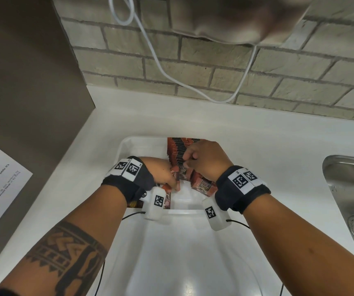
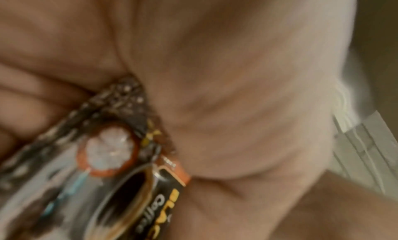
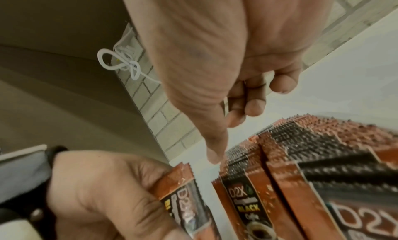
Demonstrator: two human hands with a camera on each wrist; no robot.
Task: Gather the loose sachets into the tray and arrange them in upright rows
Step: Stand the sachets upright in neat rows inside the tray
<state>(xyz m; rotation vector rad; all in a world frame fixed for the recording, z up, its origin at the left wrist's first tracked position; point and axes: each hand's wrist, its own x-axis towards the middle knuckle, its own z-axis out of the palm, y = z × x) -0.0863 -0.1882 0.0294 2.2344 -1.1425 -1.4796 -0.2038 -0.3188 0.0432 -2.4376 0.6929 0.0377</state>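
The tray (image 1: 129, 146) sat on the tabletop (image 1: 257, 146), left of the sink (image 1: 353, 189), with a row of sachets (image 1: 177, 150) standing along its far right side.

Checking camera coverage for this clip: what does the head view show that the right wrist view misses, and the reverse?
Only the head view shows the white tray, the steel sink and both wristbands. Only the right wrist view shows the sachets' D2X BLACK print and the right hand touching the row's top edge with a fingertip. Both show the upright row of sachets, the left hand gripping sachets, the brick wall and white cable.
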